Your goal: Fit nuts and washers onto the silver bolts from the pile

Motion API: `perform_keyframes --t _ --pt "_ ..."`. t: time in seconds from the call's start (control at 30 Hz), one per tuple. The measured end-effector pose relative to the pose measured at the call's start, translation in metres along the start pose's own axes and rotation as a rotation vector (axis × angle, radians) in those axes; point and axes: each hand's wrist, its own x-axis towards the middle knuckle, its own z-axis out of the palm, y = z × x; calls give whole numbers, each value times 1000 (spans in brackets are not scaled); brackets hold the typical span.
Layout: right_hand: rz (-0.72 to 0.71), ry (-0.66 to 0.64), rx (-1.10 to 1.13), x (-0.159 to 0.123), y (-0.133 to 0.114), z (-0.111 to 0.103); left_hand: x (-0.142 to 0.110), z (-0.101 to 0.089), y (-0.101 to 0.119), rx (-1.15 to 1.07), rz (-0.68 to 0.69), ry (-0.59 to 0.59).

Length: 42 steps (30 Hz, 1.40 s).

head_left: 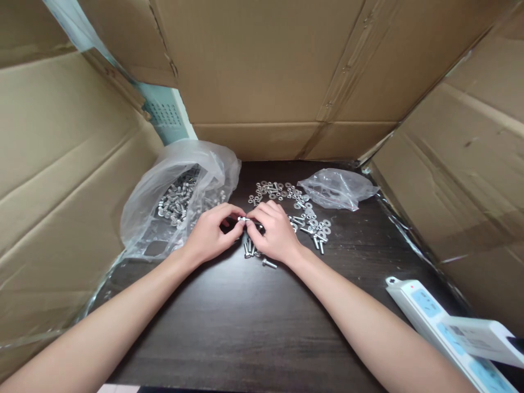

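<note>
Centrally, my left hand (208, 232) and right hand (276, 232) pinched a small, silvery metal bolt (242, 219) between fingertips, over the dark brown tabletop (221, 327). Seemingly light, rigid and slippery when smooth, it best suited fingertip holds at opposite ends.

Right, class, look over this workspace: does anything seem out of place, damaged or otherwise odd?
Yes, mild oddities. The back cardboard panel has a ragged upper-left edge, so it looks torn. Washers and bolts lie loose in an uneven scatter on the dark tabletop, which looks untidy, though possibly deliberate.
</note>
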Motion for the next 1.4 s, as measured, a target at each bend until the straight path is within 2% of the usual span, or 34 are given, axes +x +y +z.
perform_keyframes --t 1.4 --pt "-8 14 63 1 1 1 0 0 -1 -15 20 -8"
